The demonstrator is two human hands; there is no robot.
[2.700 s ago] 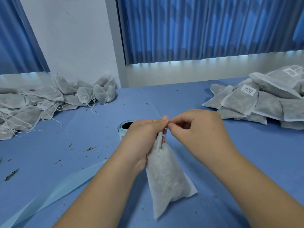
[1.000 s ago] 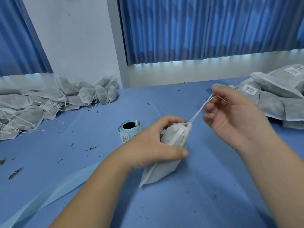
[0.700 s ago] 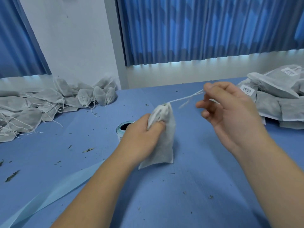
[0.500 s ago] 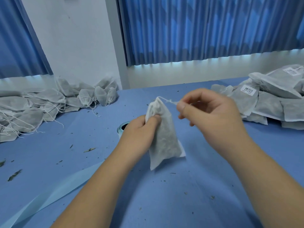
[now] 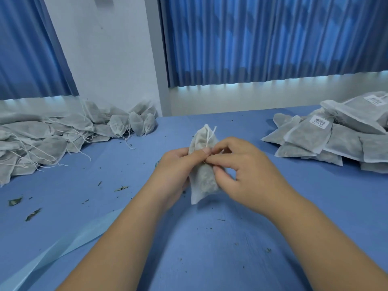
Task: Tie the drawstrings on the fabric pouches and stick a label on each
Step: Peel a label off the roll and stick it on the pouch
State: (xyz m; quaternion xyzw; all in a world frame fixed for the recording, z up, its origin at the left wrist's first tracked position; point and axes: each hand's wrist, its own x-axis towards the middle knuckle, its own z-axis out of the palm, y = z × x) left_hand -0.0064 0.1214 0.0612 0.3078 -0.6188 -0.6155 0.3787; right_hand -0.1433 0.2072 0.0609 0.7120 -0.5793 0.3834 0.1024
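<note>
The left hand (image 5: 178,164) grips the fabric pouch (image 5: 204,182) around its neck, fingers curled behind and the thumb pressed on the front. It holds the pouch upright just above the blue table (image 5: 210,248), probably so the gathered mouth stays closed and faces the person while the knot is made. The right hand (image 5: 241,171) is closed in a pinch. Its thumb and forefinger meet the left thumb at the neck, where they appear to nip the white drawstring (image 5: 210,135), whose loose ends stand up over the pouch's top. That close grip suits forming or tightening a knot right against the fabric. The untied pouches (image 5: 52,139) lie heaped on the left with strings trailing, and the finished pouches (image 5: 336,143), each with a barcode label (image 5: 320,121), are stacked on the right, so work seems to pass from left to right. A pale blue backing strip (image 5: 63,244) trails off the near edge, and dry leaf crumbs (image 5: 120,188) dot the cloth. A second ago the right hand was drawing the string taut, well away to the right. Half a second ago it was coming back in, and now the two hands touch at the neck and the string is slack.
</note>
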